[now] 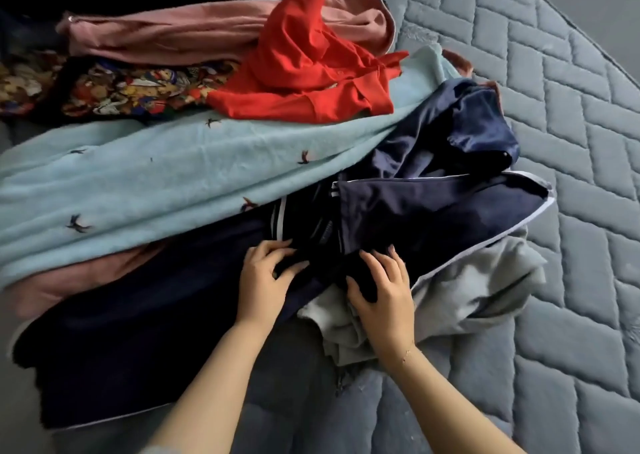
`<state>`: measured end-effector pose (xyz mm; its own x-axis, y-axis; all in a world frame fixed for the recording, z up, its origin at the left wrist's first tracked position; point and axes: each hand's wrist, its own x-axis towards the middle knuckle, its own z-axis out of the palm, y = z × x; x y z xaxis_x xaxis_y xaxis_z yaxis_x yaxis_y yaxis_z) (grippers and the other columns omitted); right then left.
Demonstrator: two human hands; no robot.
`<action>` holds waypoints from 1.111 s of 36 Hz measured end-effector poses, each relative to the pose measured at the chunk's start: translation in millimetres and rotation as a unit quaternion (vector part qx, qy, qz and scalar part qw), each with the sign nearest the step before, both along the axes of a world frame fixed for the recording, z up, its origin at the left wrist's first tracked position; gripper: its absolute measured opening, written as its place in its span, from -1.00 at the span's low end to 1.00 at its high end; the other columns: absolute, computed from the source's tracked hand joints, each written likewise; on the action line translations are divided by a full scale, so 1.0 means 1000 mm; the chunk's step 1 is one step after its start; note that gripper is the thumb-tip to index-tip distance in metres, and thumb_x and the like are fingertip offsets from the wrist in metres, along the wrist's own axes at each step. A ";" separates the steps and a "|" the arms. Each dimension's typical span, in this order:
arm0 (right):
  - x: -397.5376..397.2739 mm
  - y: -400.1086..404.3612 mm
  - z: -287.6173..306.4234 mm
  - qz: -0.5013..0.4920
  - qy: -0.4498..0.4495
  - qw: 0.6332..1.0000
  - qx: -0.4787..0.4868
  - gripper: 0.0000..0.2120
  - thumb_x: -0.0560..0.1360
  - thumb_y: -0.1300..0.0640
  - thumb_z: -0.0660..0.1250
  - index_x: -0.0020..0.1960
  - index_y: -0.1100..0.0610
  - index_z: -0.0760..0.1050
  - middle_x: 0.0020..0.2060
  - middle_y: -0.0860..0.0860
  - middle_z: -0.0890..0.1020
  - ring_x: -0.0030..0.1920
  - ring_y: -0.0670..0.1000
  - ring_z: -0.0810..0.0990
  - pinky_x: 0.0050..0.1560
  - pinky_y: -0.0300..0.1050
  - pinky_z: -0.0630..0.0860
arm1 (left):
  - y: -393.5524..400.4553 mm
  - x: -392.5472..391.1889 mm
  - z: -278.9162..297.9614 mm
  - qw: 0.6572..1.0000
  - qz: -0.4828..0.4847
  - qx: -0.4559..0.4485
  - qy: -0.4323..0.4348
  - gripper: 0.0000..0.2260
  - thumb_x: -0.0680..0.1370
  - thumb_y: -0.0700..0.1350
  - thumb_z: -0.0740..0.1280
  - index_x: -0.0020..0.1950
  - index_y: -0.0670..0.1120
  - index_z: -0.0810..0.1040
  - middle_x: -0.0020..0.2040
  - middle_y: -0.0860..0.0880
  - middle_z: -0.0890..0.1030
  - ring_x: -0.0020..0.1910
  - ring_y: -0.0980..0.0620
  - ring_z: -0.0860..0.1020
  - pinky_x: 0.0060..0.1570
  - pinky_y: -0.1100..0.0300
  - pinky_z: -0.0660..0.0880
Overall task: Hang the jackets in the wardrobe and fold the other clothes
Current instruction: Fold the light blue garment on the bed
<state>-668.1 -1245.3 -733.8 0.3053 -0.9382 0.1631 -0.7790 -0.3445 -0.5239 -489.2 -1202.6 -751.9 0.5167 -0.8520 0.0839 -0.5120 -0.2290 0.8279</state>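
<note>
Both hands, left hand (265, 277) and right hand (382, 290), curl their fingers into the navy jacket (415, 218) at six o'clock of the pile, likely to lift it free.

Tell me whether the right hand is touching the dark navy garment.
Touching. The head view shows the right hand with fingers curled into the dark navy garment, bunching its fabric beside the left hand.

Navy garment (138, 332) with white piping, near; pale grey garment (478, 294), right; light blue cloth (156, 176) scattered with small dark birds; red shirt (304, 69); multicoloured print fabric (131, 89), far left; dusty pink garment (166, 34), far; grey quilted mattress (571, 107).
</note>
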 end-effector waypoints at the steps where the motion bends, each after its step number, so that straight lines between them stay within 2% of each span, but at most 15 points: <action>1: -0.003 0.001 -0.002 0.007 -0.010 1.000 0.003 -0.62 0.43 0.21 0.49 0.22 0.23 0.56 0.11 0.12 0.60 0.36 0.22 0.41 0.28 0.16 0.44 | 0.002 -0.003 0.000 1.000 0.005 0.006 0.017 -0.80 0.39 -0.22 0.53 -0.02 -0.24 0.68 -0.04 -0.07 0.63 -0.01 -0.05 0.52 0.04 0.18 0.45; 3: -0.011 0.003 -0.004 0.030 -0.025 0.999 0.003 -0.64 0.44 0.22 0.47 0.22 0.23 0.56 0.10 0.10 0.60 0.36 0.19 0.43 0.25 0.09 0.47 | 0.007 -0.013 0.001 0.998 -0.005 0.025 0.054 -0.78 0.44 -0.16 0.49 0.03 -0.22 0.67 -0.02 -0.06 0.64 0.02 -0.05 0.54 0.05 0.09 0.48; 6: -0.029 0.004 -0.002 0.058 -0.016 0.998 -0.015 -0.64 0.45 0.21 0.45 0.24 0.20 0.55 0.08 0.07 0.60 0.27 0.12 0.51 0.09 -0.03 0.55 | 0.020 -0.043 0.003 0.989 -0.057 0.048 0.124 -0.74 0.50 -0.07 0.43 0.10 -0.20 0.64 0.04 -0.06 0.64 0.09 -0.03 0.56 0.14 0.05 0.48; 8: -0.048 0.007 0.003 0.066 -0.003 0.998 -0.021 -0.63 0.47 0.21 0.43 0.27 0.17 0.53 0.08 0.04 0.60 0.15 0.09 0.58 -0.02 -0.09 0.54 | 0.031 -0.066 0.008 0.982 -0.078 0.070 0.154 -0.70 0.54 -0.03 0.39 0.15 -0.20 0.61 0.12 -0.07 0.63 0.14 0.00 0.55 0.17 0.11 0.47; 10: -0.075 0.012 0.010 0.067 0.000 0.998 -0.009 -0.61 0.47 0.24 0.40 0.29 0.15 0.50 0.06 0.02 0.59 0.04 0.08 0.60 -0.07 -0.11 0.49 | 0.045 -0.087 0.016 0.979 -0.088 0.104 0.151 -0.66 0.57 -0.02 0.34 0.28 -0.16 0.55 0.24 -0.03 0.57 0.18 0.09 0.49 0.12 0.29 0.39; 13: -0.118 0.021 0.024 0.087 0.019 0.996 0.010 -0.58 0.46 0.28 0.38 0.32 0.15 0.48 0.06 0.06 0.59 0.05 0.12 0.58 -0.02 -0.11 0.45 | 0.070 -0.109 0.034 0.978 -0.079 0.109 0.162 -0.60 0.58 -0.10 0.34 0.42 -0.04 0.42 0.32 0.06 0.46 0.27 0.14 0.41 0.17 0.37 0.28; 16: -0.149 0.034 0.040 0.097 0.043 0.994 0.036 -0.57 0.49 0.27 0.35 0.35 0.15 0.47 0.11 0.08 0.60 0.13 0.13 0.55 0.09 -0.09 0.44 | 0.099 -0.130 0.058 0.975 -0.040 0.081 0.204 -0.59 0.57 -0.15 0.34 0.42 0.02 0.41 0.29 0.10 0.43 0.30 0.22 0.34 0.20 0.34 0.26; 18: -0.162 0.042 0.051 0.087 0.040 0.993 0.070 -0.58 0.50 0.30 0.29 0.35 0.14 0.48 0.13 0.09 0.59 0.14 0.13 0.55 0.10 -0.10 0.43 | 0.117 -0.141 0.075 0.976 -0.021 0.070 0.207 -0.61 0.58 -0.19 0.32 0.40 0.00 0.43 0.35 0.05 0.45 0.37 0.17 0.33 0.23 0.30 0.28; 20: -0.168 0.050 0.063 0.082 0.041 0.991 0.096 -0.57 0.49 0.31 0.25 0.35 0.13 0.49 0.15 0.08 0.57 0.16 0.12 0.54 0.09 -0.10 0.43 | 0.130 -0.150 0.093 0.977 -0.017 0.083 0.194 -0.64 0.59 -0.21 0.30 0.38 -0.02 0.43 0.37 0.01 0.44 0.42 0.09 0.33 0.28 0.25 0.31; 23: -0.169 0.060 0.084 0.106 0.028 0.990 0.085 -0.58 0.51 0.22 0.30 0.36 0.11 0.47 0.26 0.02 0.50 0.23 0.05 0.49 0.08 -0.13 0.44 | 0.138 -0.153 0.118 0.984 -0.008 0.094 0.153 -0.66 0.59 -0.22 0.29 0.36 -0.07 0.45 0.37 -0.03 0.46 0.43 0.02 0.34 0.31 0.23 0.30; 27: -0.153 0.066 0.110 0.179 -0.026 0.983 0.045 -0.56 0.53 0.15 0.33 0.40 0.12 0.43 0.39 0.01 0.41 0.42 0.02 0.31 0.37 -0.17 0.27 | 0.140 -0.145 0.142 0.994 0.018 0.084 0.075 -0.71 0.59 -0.20 0.30 0.31 -0.09 0.51 0.33 -0.05 0.50 0.38 0.02 0.39 0.23 0.24 0.33; 33: -0.099 0.072 0.128 0.263 -0.084 0.960 -0.036 -0.56 0.52 0.08 0.37 0.38 0.10 0.46 0.37 0.03 0.45 0.45 0.03 0.28 0.40 -0.16 0.20 | 0.155 -0.108 0.141 0.994 0.056 0.092 0.003 -0.79 0.54 -0.21 0.36 0.15 -0.02 0.59 0.23 0.00 0.53 0.30 0.02 0.45 0.20 0.25 0.33; 35: -0.071 0.072 0.121 0.292 -0.067 0.952 -0.063 -0.52 0.52 0.00 0.36 0.41 0.09 0.42 0.40 0.05 0.42 0.47 0.06 0.25 0.45 -0.09 0.17 | 0.158 -0.085 0.138 0.992 0.071 0.096 -0.029 -0.79 0.52 -0.20 0.38 0.13 0.01 0.59 0.17 0.06 0.51 0.25 0.06 0.47 0.15 0.31 0.29; 37: -0.037 0.070 0.110 0.333 -0.011 0.939 -0.089 -0.45 0.54 -0.10 0.30 0.47 0.04 0.33 0.47 0.03 0.32 0.51 0.07 0.16 0.50 -0.03 0.08 | 0.156 -0.060 0.132 0.989 0.081 0.100 -0.068 -0.78 0.52 -0.18 0.39 0.14 0.01 0.59 0.17 0.08 0.51 0.23 0.08 0.47 0.13 0.33 0.28; 40: 0.014 0.067 0.087 0.378 0.065 0.914 -0.131 -0.45 0.56 -0.15 0.22 0.50 0.01 0.27 0.50 0.01 0.26 0.54 0.05 0.10 0.52 0.03 -0.05 | 0.142 -0.016 0.121 0.979 0.087 0.118 -0.139 -0.74 0.52 -0.15 0.38 0.21 -0.01 0.56 0.25 0.04 0.51 0.26 0.04 0.46 0.22 0.19 0.36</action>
<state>-654.6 -1178.4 -646.4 0.8834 -0.3842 0.2683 -0.3153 -0.9109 -0.2662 -505.5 -1060.6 -630.5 0.6408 -0.7659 0.0519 -0.6459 -0.5013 0.5758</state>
